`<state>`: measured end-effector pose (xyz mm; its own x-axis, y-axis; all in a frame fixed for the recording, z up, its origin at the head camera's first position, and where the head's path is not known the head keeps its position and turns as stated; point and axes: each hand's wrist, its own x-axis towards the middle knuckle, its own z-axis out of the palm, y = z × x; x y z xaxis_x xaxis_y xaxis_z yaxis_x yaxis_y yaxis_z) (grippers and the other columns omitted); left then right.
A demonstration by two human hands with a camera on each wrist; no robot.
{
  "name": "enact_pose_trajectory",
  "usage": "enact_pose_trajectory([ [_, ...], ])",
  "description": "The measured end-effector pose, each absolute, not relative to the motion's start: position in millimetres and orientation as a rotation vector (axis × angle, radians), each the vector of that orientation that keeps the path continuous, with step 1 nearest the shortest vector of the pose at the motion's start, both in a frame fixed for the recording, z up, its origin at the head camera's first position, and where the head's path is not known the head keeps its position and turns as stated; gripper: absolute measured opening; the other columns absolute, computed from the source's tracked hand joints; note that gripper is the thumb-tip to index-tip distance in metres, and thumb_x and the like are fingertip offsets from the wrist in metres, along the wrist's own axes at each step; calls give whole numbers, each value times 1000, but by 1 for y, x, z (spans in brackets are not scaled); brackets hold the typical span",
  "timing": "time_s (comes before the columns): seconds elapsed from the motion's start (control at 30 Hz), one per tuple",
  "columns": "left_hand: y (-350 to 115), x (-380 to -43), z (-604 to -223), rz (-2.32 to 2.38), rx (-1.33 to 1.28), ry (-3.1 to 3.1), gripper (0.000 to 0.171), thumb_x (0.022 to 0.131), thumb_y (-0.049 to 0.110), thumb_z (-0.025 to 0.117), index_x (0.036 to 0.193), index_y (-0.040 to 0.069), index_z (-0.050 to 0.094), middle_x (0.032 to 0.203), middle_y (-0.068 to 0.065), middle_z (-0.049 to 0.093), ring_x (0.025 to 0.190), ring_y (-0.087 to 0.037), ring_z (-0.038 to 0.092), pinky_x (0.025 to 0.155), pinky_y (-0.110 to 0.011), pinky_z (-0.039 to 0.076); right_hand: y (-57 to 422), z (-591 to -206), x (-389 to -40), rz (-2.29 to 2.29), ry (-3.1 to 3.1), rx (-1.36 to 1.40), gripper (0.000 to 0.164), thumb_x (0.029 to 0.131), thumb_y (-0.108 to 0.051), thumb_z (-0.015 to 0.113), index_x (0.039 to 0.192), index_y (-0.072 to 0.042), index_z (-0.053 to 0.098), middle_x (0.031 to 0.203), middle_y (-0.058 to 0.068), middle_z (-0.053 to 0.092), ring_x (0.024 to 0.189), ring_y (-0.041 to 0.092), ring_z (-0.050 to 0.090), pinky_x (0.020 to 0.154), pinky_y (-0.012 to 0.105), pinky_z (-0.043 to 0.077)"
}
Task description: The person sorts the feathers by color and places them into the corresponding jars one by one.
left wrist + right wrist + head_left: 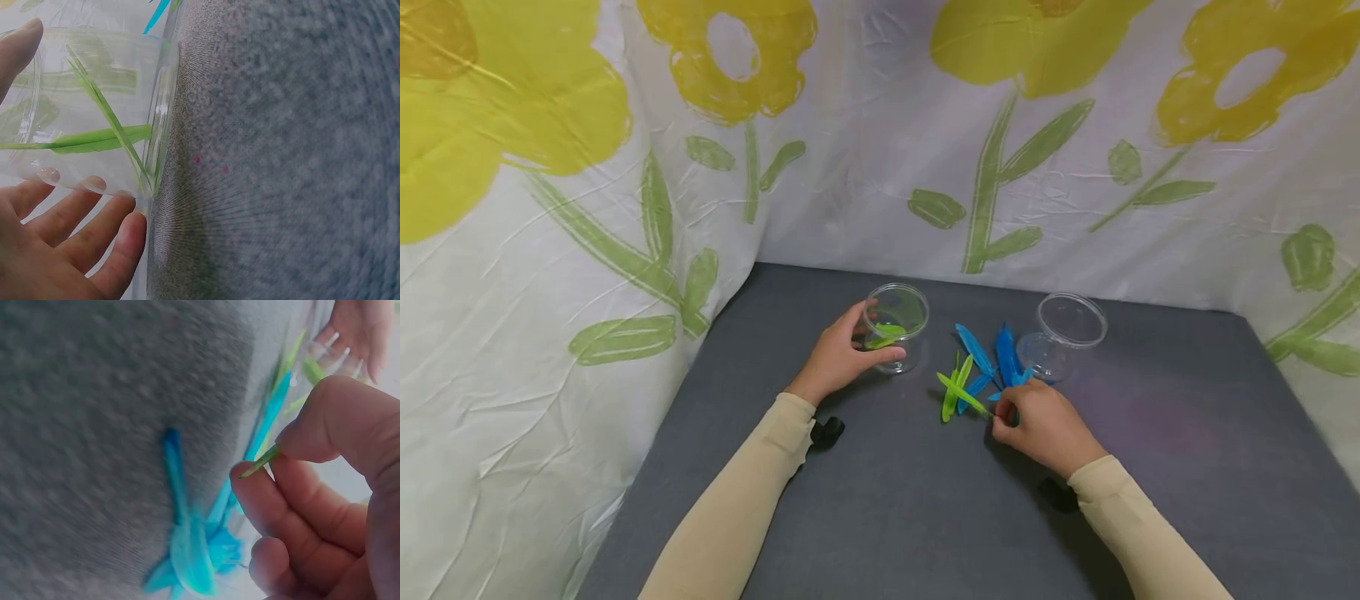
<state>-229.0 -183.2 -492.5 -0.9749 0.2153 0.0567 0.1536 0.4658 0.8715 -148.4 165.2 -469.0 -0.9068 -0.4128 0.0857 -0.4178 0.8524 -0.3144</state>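
Your left hand (844, 354) grips a clear cup (917, 332), which contains green feathers (887, 333). Right of that cup, blue feathers (1006, 354) lie, and your right hand (1047, 423) pinches another green feather (961, 392).

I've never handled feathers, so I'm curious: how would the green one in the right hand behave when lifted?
The green feather looks fairly stiff, as it sticks out straight from the right hand. It is probably very light, being so slim. Pinched only near one end, it may swivel if it brushes something.
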Motion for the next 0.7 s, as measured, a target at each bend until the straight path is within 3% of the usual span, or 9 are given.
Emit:
enact_pose_trajectory([
  [0.23, -181, -228, -489, 1568, 345, 2631, 106, 82, 71, 86, 167, 30, 39, 158, -5, 56, 142, -29, 59, 113, -51, 55, 167, -458, -153, 508, -2984, 668, 14, 89, -17, 80, 81, -22, 70, 74, -9, 63, 74, 9, 49, 62, 28, 46],
  [0.47, -181, -229, -489, 1565, 352, 2639, 104, 82, 70, 86, 167, 30, 40, 156, -4, 57, 141, -28, 59, 112, -50, 55, 165, -447, -157, 540, -2978, 668, 8, 89, -16, 78, 91, -20, 70, 82, -6, 63, 73, 9, 49, 62, 28, 44],
  [0.7, -182, -228, -490, 1559, 340, 2642, 104, 82, 70, 86, 167, 33, 39, 156, -3, 56, 141, -28, 59, 112, -51, 55, 159, -430, -164, 495, -2913, 743, 8, 88, -15, 77, 88, -19, 70, 82, -3, 66, 77, 10, 49, 62, 28, 45],
])
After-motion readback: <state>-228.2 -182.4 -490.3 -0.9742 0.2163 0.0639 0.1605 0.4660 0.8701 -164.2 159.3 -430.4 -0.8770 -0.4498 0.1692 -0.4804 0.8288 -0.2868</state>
